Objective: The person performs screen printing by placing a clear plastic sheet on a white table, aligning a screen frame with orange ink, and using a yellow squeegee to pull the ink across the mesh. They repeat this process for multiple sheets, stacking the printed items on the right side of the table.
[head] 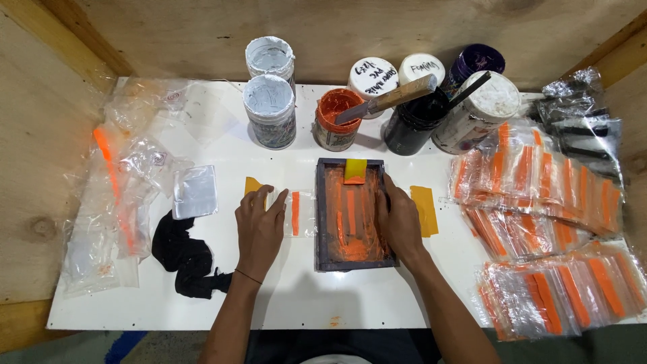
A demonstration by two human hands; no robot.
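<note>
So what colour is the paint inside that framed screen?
Orange, smeared across the framed screen; clearest in the head view.

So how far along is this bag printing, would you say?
Well under way, by the look of it. Done: stacks of bags with orange stripes fill the table's right side. In hand: the left hand presses on a striped bag beside the screen frame, which the right hand grips. Left: a loose heap of clear bags lies on the left, most apparently unprinted.

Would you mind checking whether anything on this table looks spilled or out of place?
A small orange smear marks the white table near its front edge, below the framed screen. A crumpled black cloth lies left of the left hand.
</note>
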